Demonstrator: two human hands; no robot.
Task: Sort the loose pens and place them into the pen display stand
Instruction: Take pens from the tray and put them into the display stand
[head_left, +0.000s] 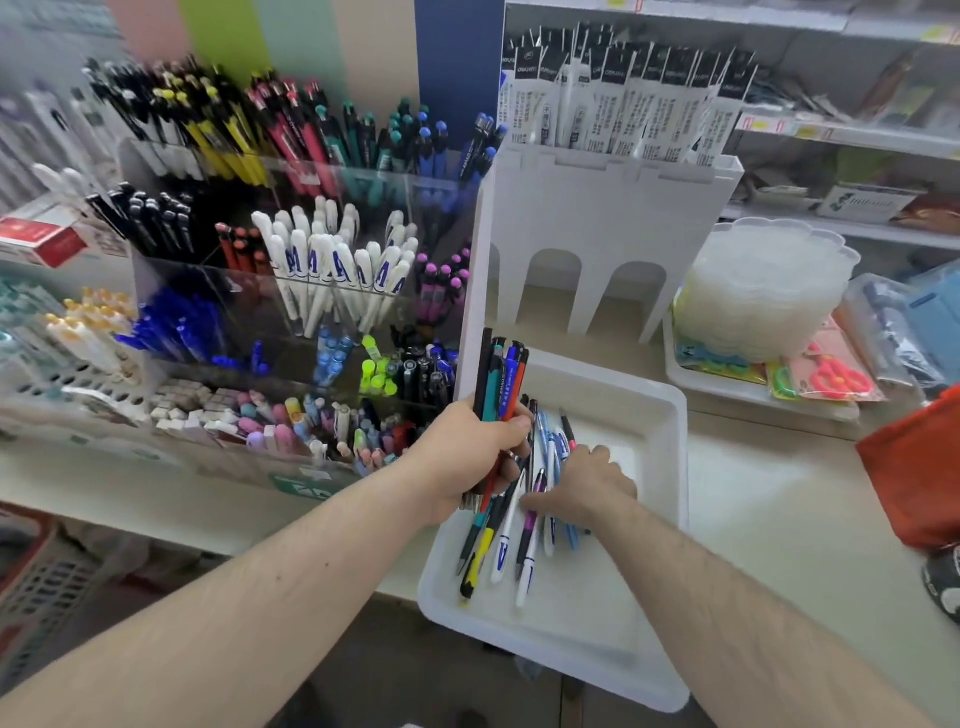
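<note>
Shop interior. Pale counter across foreground; white metal shelving at right rear, stocked, with yellow price tags. Rear wall panels in pink, green, cream and dark blue. Grey slotted basket low left. Even, diffuse lighting.

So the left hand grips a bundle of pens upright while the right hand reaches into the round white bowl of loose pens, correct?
Not quite: the head view shows the right hand in a rectangular white plastic tray, not a round bowl. The left hand does grip the bundle of pens upright.
</note>
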